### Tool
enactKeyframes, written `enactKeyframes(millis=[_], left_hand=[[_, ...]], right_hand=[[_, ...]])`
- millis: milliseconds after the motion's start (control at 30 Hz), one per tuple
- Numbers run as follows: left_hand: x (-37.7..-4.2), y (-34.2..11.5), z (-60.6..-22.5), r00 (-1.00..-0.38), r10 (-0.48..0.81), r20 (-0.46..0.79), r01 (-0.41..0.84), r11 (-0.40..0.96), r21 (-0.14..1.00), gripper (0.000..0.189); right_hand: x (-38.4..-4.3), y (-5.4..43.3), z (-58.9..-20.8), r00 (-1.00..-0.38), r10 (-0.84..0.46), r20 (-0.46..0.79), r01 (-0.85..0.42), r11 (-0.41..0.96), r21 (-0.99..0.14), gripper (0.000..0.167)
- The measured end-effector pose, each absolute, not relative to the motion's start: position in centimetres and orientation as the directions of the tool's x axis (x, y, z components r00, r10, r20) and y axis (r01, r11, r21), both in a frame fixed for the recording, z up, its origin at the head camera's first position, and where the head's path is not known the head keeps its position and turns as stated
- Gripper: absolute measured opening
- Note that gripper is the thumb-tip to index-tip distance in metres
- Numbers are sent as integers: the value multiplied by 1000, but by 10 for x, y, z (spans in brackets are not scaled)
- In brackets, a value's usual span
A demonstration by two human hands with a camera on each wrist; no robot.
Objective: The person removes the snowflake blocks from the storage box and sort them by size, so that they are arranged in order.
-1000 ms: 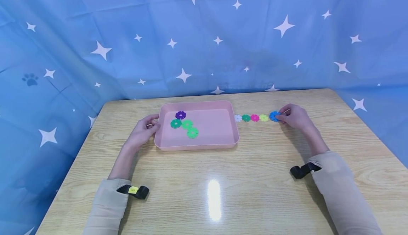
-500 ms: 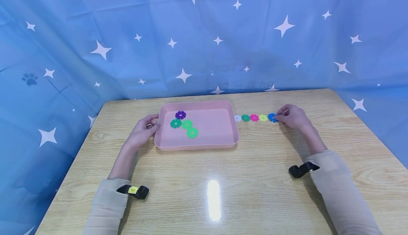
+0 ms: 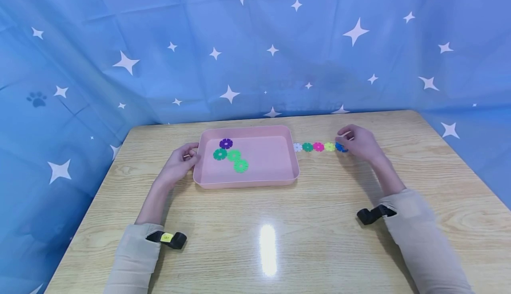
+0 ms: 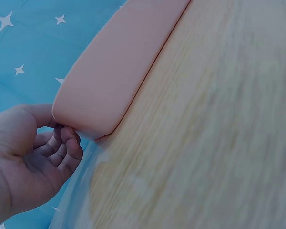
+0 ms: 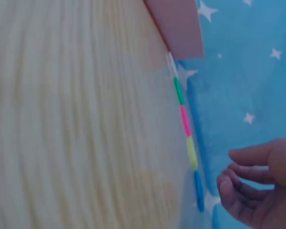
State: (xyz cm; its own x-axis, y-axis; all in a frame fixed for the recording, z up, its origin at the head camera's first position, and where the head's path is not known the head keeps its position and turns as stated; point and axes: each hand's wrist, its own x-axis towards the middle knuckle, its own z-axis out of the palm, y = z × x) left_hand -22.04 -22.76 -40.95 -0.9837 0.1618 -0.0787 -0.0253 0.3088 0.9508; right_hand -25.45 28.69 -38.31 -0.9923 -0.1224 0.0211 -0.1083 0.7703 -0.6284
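My left hand holds the left end of a pink tray, with curled fingers at its rim in the left wrist view. Flower-shaped plastic discs lie in a row on the table to the right of the tray: white, green, pink, yellow and blue. Just above the blue disc hovers my right hand, partly covering it in the head view. In the right wrist view its loosely curled fingers stand apart from the blue disc and hold nothing.
Inside the tray lie a purple disc, a dark green disc and two light green discs. The wooden table ends at the back against a blue curtain with white stars.
My right hand slid the blue disc left up to the yellow one, then let go and rose slightly to the left. The left hand and the tray have stayed put.
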Motion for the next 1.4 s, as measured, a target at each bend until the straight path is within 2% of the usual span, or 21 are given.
enactKeyframes(millis=[500,967,1167,1400], left_hand=[[-221,-228,-410,-983,168,-76,-23,297,955,48],[-221,-228,-410,-984,163,-69,-19,293,956,48],[-221,-228,-410,-985,160,-70,-20,296,955,47],[-221,-227,-410,-985,158,-70,-20,296,955,48]], right_hand=[[-254,214,-370,-966,-247,71,-226,685,-692,32],[-248,149,-364,-906,-395,151,-375,586,-718,26],[-247,126,-374,-887,-438,150,-395,548,-737,23],[-245,98,-383,-877,-474,72,-369,571,-733,24]])
